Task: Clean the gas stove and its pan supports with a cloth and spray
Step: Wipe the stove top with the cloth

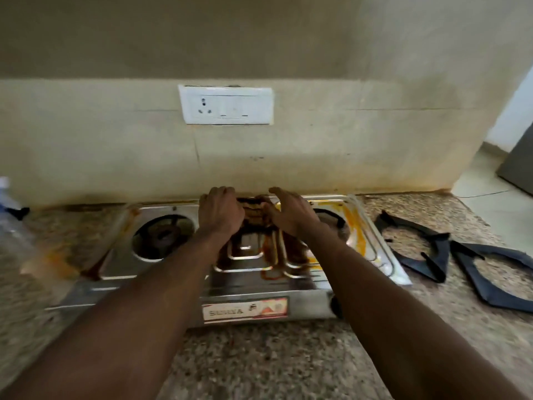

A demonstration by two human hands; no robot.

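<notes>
Frame centre: left hand curled and right hand loosely spread over a brownish object, grip indiscernible, at the rear of the stained gas stove; pan supports lie right; greasy residue may cause slipping.

My arms were bare right up to the lower edge of view, at five and seven o'clock, with no sleeve showing on either. My left hand and my right hand wore no gloves. I saw no ring, watch or band on wrist or fingers, though motion blur softened them.
</notes>
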